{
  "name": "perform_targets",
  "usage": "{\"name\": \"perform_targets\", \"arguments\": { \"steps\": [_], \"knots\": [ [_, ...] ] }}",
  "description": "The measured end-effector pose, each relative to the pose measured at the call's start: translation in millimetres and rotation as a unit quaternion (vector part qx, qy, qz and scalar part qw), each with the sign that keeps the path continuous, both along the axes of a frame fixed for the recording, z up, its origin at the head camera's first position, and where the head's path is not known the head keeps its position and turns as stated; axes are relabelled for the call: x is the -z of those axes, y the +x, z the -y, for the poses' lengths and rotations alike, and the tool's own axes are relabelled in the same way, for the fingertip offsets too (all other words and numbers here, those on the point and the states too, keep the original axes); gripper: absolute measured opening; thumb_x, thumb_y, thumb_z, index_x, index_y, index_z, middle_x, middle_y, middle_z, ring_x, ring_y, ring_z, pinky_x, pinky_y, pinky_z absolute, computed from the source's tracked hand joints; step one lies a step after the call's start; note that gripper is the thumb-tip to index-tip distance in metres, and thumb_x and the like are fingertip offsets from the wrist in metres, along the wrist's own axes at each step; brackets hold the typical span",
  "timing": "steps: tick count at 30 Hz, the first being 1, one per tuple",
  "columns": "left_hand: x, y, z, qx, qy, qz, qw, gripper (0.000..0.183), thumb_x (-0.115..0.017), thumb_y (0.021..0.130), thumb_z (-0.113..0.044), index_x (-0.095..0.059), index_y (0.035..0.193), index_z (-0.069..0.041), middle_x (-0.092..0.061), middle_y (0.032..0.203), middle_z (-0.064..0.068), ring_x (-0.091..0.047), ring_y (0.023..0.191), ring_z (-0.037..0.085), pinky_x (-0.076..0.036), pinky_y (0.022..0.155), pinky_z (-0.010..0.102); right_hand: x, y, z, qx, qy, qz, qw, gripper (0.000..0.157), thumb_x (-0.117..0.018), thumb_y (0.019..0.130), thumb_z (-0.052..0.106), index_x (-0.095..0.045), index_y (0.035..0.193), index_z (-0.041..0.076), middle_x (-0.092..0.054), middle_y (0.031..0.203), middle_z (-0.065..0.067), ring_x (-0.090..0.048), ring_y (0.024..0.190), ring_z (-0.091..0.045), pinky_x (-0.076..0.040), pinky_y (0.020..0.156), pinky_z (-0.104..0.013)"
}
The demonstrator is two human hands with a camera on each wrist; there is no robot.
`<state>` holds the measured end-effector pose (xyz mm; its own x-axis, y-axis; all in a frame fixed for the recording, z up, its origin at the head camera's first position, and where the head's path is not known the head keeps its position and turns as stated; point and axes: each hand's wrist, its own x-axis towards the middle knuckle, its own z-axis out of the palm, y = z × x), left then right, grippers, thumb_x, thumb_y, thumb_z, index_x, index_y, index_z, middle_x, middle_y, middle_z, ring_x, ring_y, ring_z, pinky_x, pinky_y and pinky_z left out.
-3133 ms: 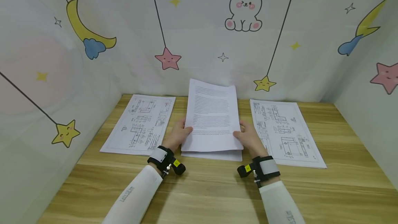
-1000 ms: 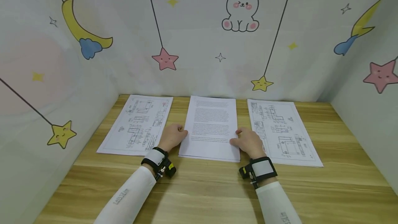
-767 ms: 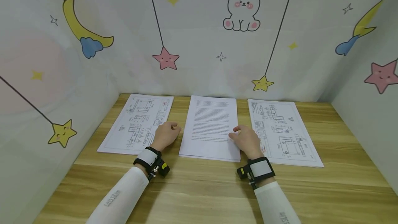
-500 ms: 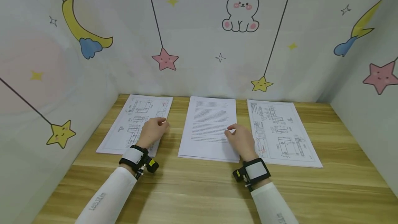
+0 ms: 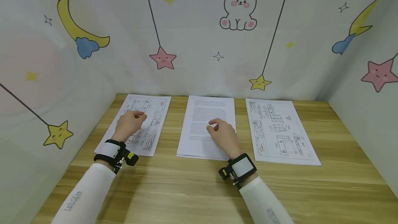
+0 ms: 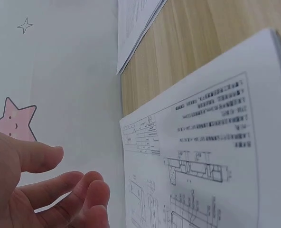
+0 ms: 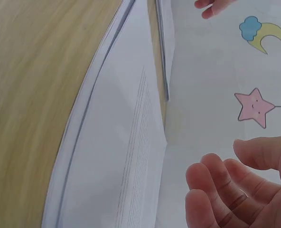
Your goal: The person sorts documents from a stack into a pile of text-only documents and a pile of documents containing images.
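Observation:
Three stacks of paper lie side by side on the wooden table. My left hand (image 5: 129,124) hovers over the left stack of technical drawings (image 5: 155,127), fingers loosely curled with nothing between them. In the left wrist view that drawing stack (image 6: 207,128) lies beyond the relaxed fingers. Above the middle stack of printed text pages (image 5: 196,148) is my right hand (image 5: 224,137), holding nothing. The right wrist view shows its loosely bent fingers and thumb apart beside the text pages (image 7: 117,133). A third stack, also drawings (image 5: 284,148), sits on the right, with no hand on it.
The wooden table (image 5: 174,193) extends in front of the stacks. A pale cloth wall (image 5: 199,75) printed with stars, a moon and a rabbit stands behind and along both sides. Each wrist wears a strapped camera, such as the left wrist camera (image 5: 130,157).
Both hands gripped lifted text pages at first; the pages now lie flat on the middle stack. They let go, and both hands moved left, the left one over the left drawings.

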<state>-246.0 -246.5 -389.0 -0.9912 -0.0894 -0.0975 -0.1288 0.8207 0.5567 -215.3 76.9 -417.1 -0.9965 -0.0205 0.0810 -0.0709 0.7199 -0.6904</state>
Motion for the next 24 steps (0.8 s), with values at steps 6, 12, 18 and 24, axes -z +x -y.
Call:
{"name": "perform_targets", "arguments": {
  "steps": [6,12,18,24],
  "knots": [
    [-5.4,0.3,13.8,-0.011,0.005,0.002,0.9999,0.053,-0.044,0.103,-0.035,-0.053,0.139,0.002,-0.061,0.132,0.027,-0.063,0.097,0.031,-0.05,0.07,0.031,-6.3,0.3,24.6,-0.023,-0.01,-0.017,1.0,0.028,-0.061,0.095,0.026,-0.071,0.117,0.011,-0.071,0.084,-0.005,-0.054,0.059,-0.012,-0.037,0.05,-0.024],
    [0.1,0.4,31.3,-0.034,0.004,0.011,0.9993,0.053,-0.042,0.103,-0.032,-0.05,0.14,0.005,-0.053,0.14,0.03,-0.055,0.111,0.038,-0.049,0.084,0.043,-1.2,3.4,45.4,-0.04,-0.016,-0.044,0.998,0.027,-0.061,0.094,0.022,-0.07,0.116,0.01,-0.073,0.086,-0.006,-0.058,0.06,-0.012,-0.038,0.05,-0.023],
    [11.0,-0.8,50.4,-0.069,-0.016,0.022,0.9972,0.053,-0.044,0.102,-0.031,-0.051,0.137,0.008,-0.052,0.139,0.032,-0.053,0.111,0.041,-0.047,0.083,0.047,10.4,6.8,65.3,-0.054,-0.045,-0.052,0.996,0.03,-0.06,0.094,0.019,-0.068,0.12,0.009,-0.075,0.099,-0.01,-0.071,0.086,-0.022,-0.053,0.067,-0.032],
    [23.2,-1.0,60.1,-0.089,-0.015,0.038,0.9952,0.053,-0.045,0.102,-0.031,-0.052,0.136,0.009,-0.051,0.139,0.033,-0.052,0.113,0.042,-0.046,0.088,0.05,17.9,10.0,80.0,-0.087,-0.062,-0.045,0.993,0.032,-0.059,0.095,0.017,-0.066,0.125,0.009,-0.073,0.112,-0.013,-0.071,0.102,-0.027,-0.055,0.086,-0.041]
  ]
}}
